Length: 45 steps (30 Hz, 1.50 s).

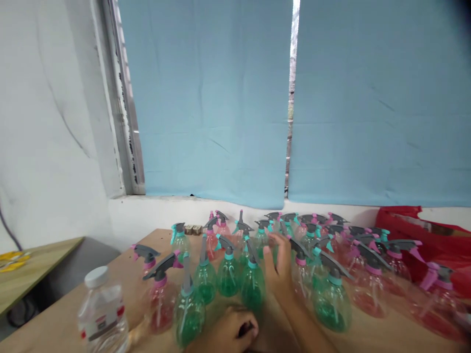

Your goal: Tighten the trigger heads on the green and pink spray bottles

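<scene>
My left hand (233, 329) is low at the front of the table, its fingers curled round a dark gap; whether anything is inside cannot be made out. Just behind it stands a green spray bottle (253, 284) with a grey trigger head and turquoise collar. My right hand (279, 269) reaches up among the bottles, thumb and fingers apart, with no bottle visibly gripped. To its right are a clear spray bottle with a pink collar (300, 274) and a larger green spray bottle (333, 306). Another green spray bottle (189, 316) stands left of my left hand.
Several pink and green spray bottles crowd the brown table (162, 240) toward the wall. A clear water bottle (103, 314) with a white cap stands front left. Red plastic (401, 230) lies at the right, and blue curtains (213, 98) hang behind. A second table (44, 264) is at left.
</scene>
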Tool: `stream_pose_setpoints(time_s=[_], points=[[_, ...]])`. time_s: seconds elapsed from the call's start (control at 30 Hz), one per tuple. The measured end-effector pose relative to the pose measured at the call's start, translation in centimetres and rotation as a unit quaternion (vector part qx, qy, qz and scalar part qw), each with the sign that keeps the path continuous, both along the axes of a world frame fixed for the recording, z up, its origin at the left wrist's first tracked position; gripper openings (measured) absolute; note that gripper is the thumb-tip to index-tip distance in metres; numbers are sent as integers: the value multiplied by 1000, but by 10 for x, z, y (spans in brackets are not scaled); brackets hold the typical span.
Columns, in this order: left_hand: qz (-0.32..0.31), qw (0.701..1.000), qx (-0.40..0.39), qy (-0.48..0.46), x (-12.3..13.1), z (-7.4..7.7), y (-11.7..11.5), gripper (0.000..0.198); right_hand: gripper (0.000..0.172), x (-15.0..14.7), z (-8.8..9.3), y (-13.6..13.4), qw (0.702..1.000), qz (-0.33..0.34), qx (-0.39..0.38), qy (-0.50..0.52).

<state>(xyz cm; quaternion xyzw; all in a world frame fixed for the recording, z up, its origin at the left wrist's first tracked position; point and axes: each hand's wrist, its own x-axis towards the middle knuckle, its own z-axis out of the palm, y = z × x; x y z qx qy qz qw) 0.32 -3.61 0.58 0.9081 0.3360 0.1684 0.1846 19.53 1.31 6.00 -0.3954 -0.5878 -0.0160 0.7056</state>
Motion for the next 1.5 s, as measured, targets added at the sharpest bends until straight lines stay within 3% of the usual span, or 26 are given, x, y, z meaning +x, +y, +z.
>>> stream_pose_setpoints(time_s=[0.1,0.17,0.27,0.33,0.5,0.77,1.2,1.33,1.5], points=[[-4,1000,-1,2,0,1,-1,16,24,29,37,-6,994,-88,-10,-63],[-7,1000,4,2,0,1,0,18,24,46,51,-9,972,-179,-90,-119],[-6,1000,4,3,1,-1,1,23,25,62,57,-13,917,-267,-221,-195],[-2,1000,0,8,1,-1,1,25,26,66,55,-15,885,-280,-285,-238],[-3,1000,-9,7,1,1,0,27,26,65,55,-15,856,-276,-334,-283],[-5,1000,-8,8,0,2,1,27,23,64,47,-11,861,-265,-286,-326],[0,1000,-2,9,1,4,-1,18,28,51,48,-13,856,-202,-323,-350],[2,1000,-4,22,1,6,-2,22,27,55,40,-3,883,-156,-313,-311],[5,1000,-10,20,2,8,-3,22,20,54,23,14,953,-66,-232,-185]])
